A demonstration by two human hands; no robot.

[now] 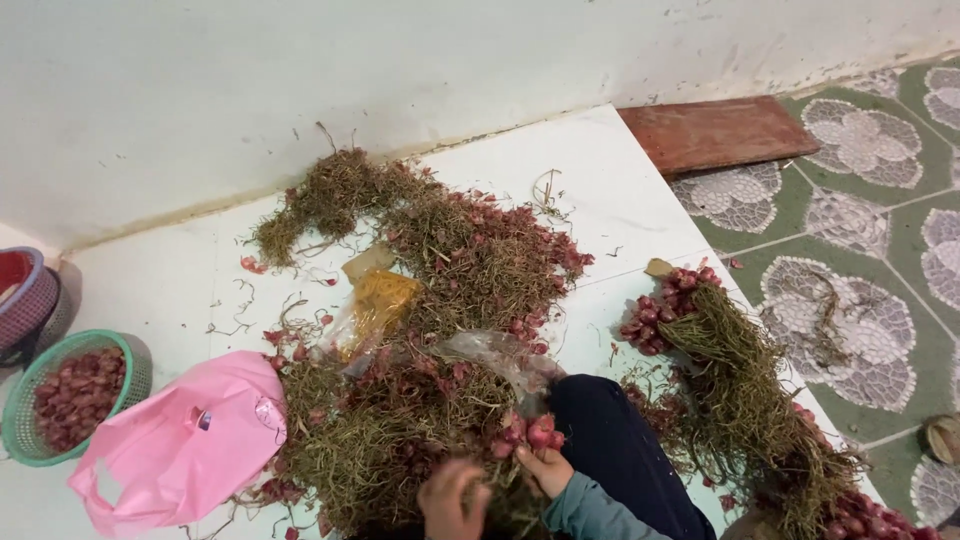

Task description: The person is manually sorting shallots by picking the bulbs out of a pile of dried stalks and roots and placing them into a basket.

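A big heap of red shallots with dried stems covers the white floor in front of me. At the heap's near edge my right hand, in a teal sleeve, grips a small bunch of shallots from below. My left hand is beside it, fingers curled down into the dried stems of the same bunch. My knee in dark trousers rests just right of both hands.
A green basket of loose shallots stands at the left beside a pink plastic bag. Stacked baskets sit at the far left. A yellow bag and a clear bag lie on the heap. Tied shallot bundles lie right; a wooden board lies by the wall.
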